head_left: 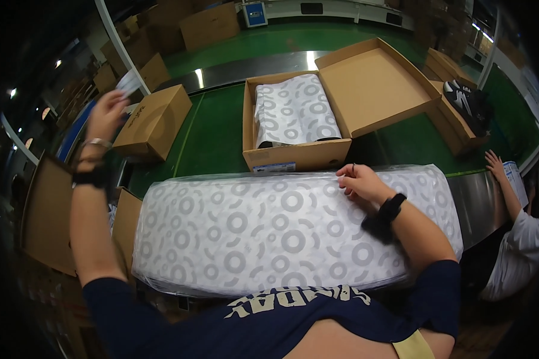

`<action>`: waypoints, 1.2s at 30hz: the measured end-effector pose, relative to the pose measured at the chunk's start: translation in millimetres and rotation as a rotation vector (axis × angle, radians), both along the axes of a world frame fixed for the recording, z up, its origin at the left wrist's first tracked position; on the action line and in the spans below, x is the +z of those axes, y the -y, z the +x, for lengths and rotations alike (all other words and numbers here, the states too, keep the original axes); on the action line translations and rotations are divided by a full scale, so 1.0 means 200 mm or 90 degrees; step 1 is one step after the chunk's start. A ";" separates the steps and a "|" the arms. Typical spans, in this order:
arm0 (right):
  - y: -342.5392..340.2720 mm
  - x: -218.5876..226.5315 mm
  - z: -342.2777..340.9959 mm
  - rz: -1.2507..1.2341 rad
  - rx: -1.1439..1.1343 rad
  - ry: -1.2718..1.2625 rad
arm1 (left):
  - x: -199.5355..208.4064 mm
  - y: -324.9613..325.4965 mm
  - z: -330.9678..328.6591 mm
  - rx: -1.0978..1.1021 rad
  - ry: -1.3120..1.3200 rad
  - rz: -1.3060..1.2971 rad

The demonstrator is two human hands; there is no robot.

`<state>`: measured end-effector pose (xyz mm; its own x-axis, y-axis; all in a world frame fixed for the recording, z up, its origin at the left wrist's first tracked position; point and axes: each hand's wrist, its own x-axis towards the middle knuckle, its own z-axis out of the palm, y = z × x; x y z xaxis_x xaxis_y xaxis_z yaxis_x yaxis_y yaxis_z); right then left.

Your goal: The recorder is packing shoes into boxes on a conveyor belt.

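Green conveyor belt [212,122], edged with metal, runs across a dim hall where cartons are piled at the far left. Leftmost near me is one open brown carton [51,215]. Above it, my left hand [106,116] is raised, its fingers closed on one small pale slip [127,85], blurred. One black strap circles each of my wrists. Just right of that hand, one closed cardboard box [154,122] sits on the belt. Nearest my body, one wide stack of white tissue paper [245,239], printed with grey rings and arcs and lying in clear plastic, spreads toward the right. Beyond it, one open shoebox [296,157] has its single lid [380,87] tipped back to the right; inside lies matching patterned paper [296,110], with two dark bits at its near edge. My right hand [360,181] is over the stack's far edge, fingers loosely curled; I cannot tell whether they grip the sheets. Farther right, one more box [452,128] has black-and-white footwear [468,105] by it, and one co-worker's hand [495,166] touches a pale printed packet [514,179].
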<state>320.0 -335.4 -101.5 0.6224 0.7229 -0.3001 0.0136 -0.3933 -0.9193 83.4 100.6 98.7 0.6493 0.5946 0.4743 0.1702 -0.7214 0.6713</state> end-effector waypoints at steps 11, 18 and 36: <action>-0.04 0.31 0.39 0.020 0.006 0.532 | -0.66 0.69 0.57 -0.186 0.010 -0.612; -0.39 0.37 0.16 -0.279 0.246 0.621 | -0.79 0.46 0.68 -0.157 -0.099 -0.512; -0.14 0.23 -0.07 -0.191 0.083 0.931 | -0.92 0.60 0.55 0.036 -0.339 0.495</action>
